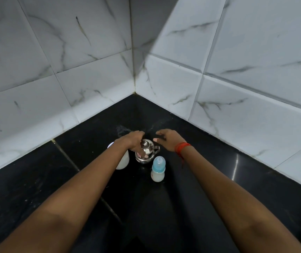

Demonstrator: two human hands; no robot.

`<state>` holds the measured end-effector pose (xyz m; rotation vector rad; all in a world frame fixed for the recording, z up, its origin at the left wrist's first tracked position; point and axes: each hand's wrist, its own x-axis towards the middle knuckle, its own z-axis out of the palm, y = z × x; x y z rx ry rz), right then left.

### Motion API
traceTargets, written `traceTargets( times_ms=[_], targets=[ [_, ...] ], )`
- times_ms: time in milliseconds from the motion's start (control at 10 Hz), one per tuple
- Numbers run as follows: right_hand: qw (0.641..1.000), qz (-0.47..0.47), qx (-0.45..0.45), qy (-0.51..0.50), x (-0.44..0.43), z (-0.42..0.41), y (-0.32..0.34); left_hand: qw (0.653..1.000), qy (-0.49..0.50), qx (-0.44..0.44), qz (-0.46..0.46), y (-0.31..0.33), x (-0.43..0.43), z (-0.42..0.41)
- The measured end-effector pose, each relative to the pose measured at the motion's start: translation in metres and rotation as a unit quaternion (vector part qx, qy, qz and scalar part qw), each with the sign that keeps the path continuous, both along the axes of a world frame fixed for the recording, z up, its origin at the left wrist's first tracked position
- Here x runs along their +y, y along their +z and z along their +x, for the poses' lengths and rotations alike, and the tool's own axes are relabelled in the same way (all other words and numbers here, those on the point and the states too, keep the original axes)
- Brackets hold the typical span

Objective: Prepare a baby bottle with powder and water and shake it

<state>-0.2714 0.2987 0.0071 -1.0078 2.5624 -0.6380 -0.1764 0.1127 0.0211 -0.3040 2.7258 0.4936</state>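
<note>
A baby bottle point(158, 169) with a pale blue collar and teat stands upright on the black counter point(191, 179), milky white liquid inside. Just behind it sits a small steel kettle point(147, 151) with a knobbed lid and a spout pointing right. My left hand point(134, 140) curls round the kettle's left side, the thumb lying on its body. My right hand point(168, 138) hovers above and to the right of the kettle, fingers spread and holding nothing; a red thread circles that wrist. A white container point(123, 159) stands left of the kettle, partly hidden by my left forearm.
The counter runs into a corner of white marble-patterned wall tiles point(98, 84) directly behind the objects. A seam crosses the counter on the left. Bare black surface lies to the right and in front of the bottle.
</note>
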Motion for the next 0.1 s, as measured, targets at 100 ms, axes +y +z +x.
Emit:
traceTargets(
  times_ms=[100],
  targets=[
    [0.984,-0.009,0.176,-0.026,0.0019,-0.0008,0.0226,0.996,0.012,0.07,-0.055,0.0274,0.0037,-0.0024]
  ],
)
